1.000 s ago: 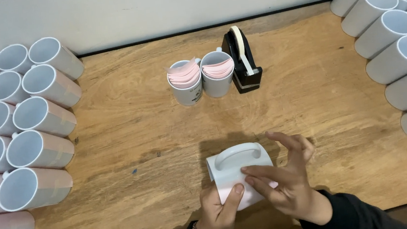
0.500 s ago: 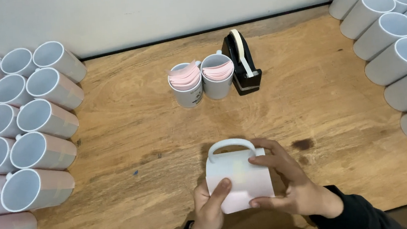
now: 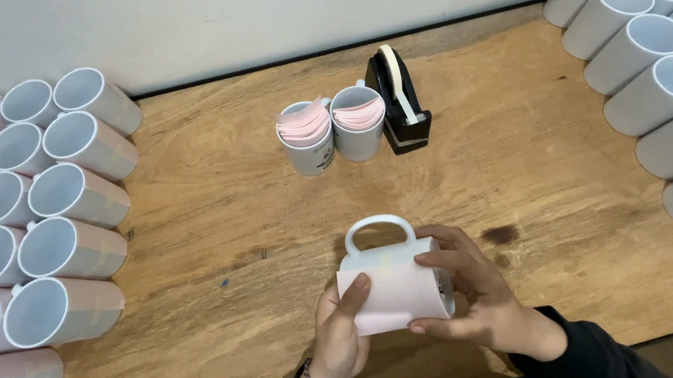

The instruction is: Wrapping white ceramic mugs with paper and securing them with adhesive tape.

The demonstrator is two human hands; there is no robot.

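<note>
Both hands grip one white mug (image 3: 398, 277) low over the near edge of the wooden worktop (image 3: 217, 225). It lies on its side with the handle pointing away from the person, and a pale sheet (image 3: 392, 295) is wrapped round its body. His or her left hand (image 3: 342, 332) presses the sheet's left edge with the thumb on top, fingers curled beneath. On the other side, the right hand (image 3: 474, 295) clasps the mug's right end, fingers bent over the top and thumb under the lower edge.

Farther back, at mid-worktop, two upright mugs (image 3: 331, 132) stand touching, each stuffed with pink slips. Just to their right sits a black tape dispenser (image 3: 402, 100) with a cream roll. Wrapped mugs lie stacked on their sides along the left edge (image 3: 54, 241); plain white ones are piled the same way at the right (image 3: 664, 83).
</note>
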